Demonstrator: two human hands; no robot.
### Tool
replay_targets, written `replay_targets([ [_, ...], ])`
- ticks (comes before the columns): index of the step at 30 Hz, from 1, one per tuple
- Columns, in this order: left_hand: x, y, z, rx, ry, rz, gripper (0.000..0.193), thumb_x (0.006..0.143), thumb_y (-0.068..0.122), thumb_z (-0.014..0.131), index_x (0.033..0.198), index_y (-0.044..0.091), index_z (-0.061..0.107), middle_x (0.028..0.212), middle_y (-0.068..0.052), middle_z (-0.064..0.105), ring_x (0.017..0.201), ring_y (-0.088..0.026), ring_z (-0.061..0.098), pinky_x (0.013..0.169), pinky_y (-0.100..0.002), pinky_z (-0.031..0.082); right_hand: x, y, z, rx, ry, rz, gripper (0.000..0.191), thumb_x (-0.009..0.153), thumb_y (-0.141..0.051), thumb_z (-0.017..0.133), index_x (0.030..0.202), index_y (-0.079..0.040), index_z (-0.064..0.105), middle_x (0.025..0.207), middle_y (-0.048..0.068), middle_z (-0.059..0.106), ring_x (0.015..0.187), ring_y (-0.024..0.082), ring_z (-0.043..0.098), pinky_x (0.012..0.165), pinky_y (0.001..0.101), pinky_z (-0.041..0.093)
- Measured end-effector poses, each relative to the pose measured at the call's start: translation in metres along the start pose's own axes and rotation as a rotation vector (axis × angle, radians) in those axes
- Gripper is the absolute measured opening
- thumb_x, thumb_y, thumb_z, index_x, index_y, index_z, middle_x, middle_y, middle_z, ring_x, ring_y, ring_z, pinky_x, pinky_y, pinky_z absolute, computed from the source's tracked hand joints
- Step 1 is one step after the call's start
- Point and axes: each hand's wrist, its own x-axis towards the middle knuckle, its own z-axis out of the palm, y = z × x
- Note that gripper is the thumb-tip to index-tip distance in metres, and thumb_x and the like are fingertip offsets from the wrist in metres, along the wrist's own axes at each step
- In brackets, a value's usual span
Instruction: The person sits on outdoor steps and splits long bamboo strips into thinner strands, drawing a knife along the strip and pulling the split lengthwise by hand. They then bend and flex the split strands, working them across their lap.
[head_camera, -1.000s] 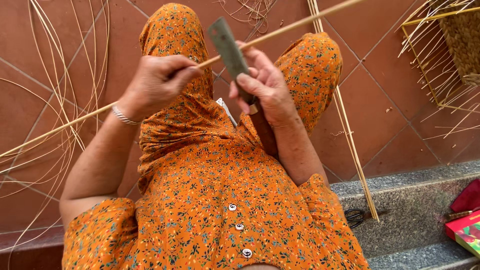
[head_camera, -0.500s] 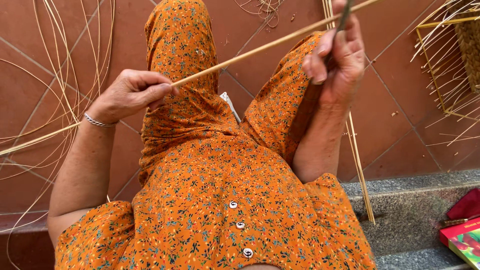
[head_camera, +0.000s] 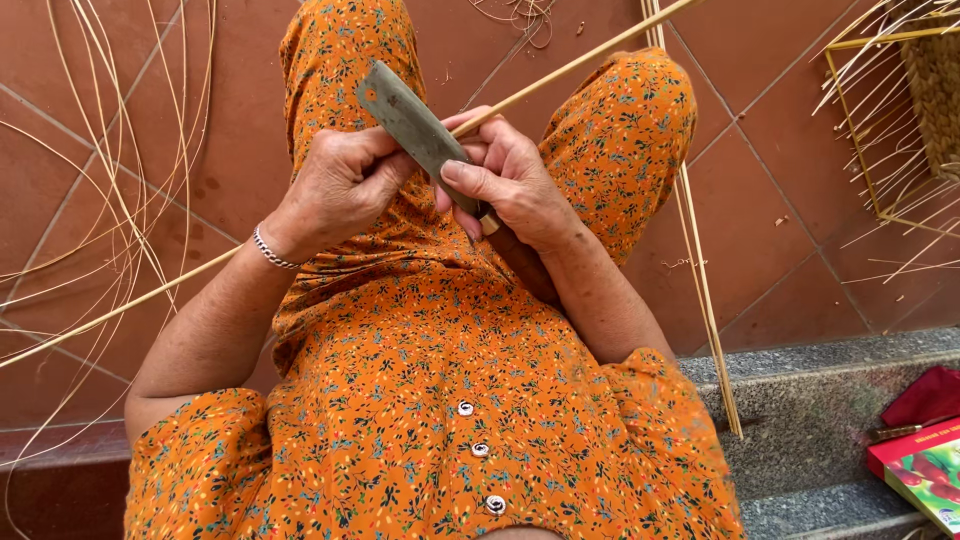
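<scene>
Since the earlier frame, right hand (head_camera: 515, 185) has dropped from the upper right to frame centre, bringing the cleaver-like knife (head_camera: 415, 130) against the bamboo strip (head_camera: 570, 68). Right grip is closed round the knife handle, blade pointing upper left. Left hand (head_camera: 340, 185) is closed, pinching the strip beside the blade. Strip runs diagonally from lower left to upper right, across the orange-clad knees. Loose thin strips (head_camera: 110, 180) lie on the tiled floor (head_camera: 790, 190) at left.

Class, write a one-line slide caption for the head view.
Right hand holds a flat knife against a long bamboo strip gripped by the left hand, above an orange floral lap.
</scene>
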Motion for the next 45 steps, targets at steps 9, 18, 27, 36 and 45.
replay_targets([
  [9, -0.012, 0.005, -0.005, -0.019, 0.006, 0.005, 0.010, 0.102, 0.008, 0.071, 0.109, 0.003, 0.076, 0.080, -0.007, 0.075, 0.066, -0.007, 0.062, 0.058, -0.026, 0.051, -0.011, -0.006, -0.010, 0.042, 0.084, -0.077, 0.030, 0.107, -0.001, 0.057, 0.134, 0.007, 0.047, 0.091, 0.017, 0.068, 0.061, 0.016, 0.060, 0.052, 0.0255, 0.048],
  [18, -0.034, 0.001, -0.022, -0.082, -0.022, 0.015, 0.011, 0.102, 0.006, 0.070, 0.110, 0.000, 0.075, 0.094, -0.006, 0.078, 0.079, -0.004, 0.066, 0.067, -0.022, 0.054, -0.020, -0.014, -0.028, 0.067, 0.106, -0.159, 0.022, 0.108, -0.004, 0.058, 0.126, 0.005, 0.049, 0.090, 0.019, 0.069, 0.058, 0.018, 0.058, 0.051, 0.0265, 0.047],
  [27, -0.058, -0.015, -0.039, -0.206, -0.060, -0.147, 0.014, 0.101, 0.006, 0.068, 0.112, 0.001, 0.076, 0.082, 0.001, 0.072, 0.064, 0.000, 0.053, 0.052, -0.018, 0.043, -0.028, -0.020, -0.037, 0.070, 0.161, -0.232, 0.020, 0.108, -0.003, 0.058, 0.124, 0.004, 0.050, 0.089, 0.020, 0.068, 0.055, 0.018, 0.055, 0.049, 0.0275, 0.046],
  [36, -0.077, -0.027, -0.065, -0.193, -0.069, -0.239, 0.016, 0.099, 0.006, 0.068, 0.111, 0.002, 0.076, 0.086, 0.002, 0.074, 0.063, 0.000, 0.054, 0.052, -0.018, 0.045, -0.032, -0.026, -0.049, 0.094, 0.189, -0.318, 0.022, 0.108, -0.005, 0.061, 0.127, 0.004, 0.051, 0.090, 0.019, 0.067, 0.055, 0.019, 0.056, 0.049, 0.0268, 0.044],
  [45, -0.089, -0.042, -0.083, -0.166, -0.009, -0.334, 0.016, 0.100, 0.006, 0.068, 0.113, 0.001, 0.076, 0.084, 0.002, 0.071, 0.064, -0.001, 0.051, 0.052, -0.020, 0.042, -0.035, -0.032, -0.086, 0.215, 0.270, -0.485, 0.034, 0.111, -0.009, 0.059, 0.140, 0.005, 0.047, 0.086, 0.017, 0.067, 0.048, 0.017, 0.053, 0.044, 0.0266, 0.043],
])
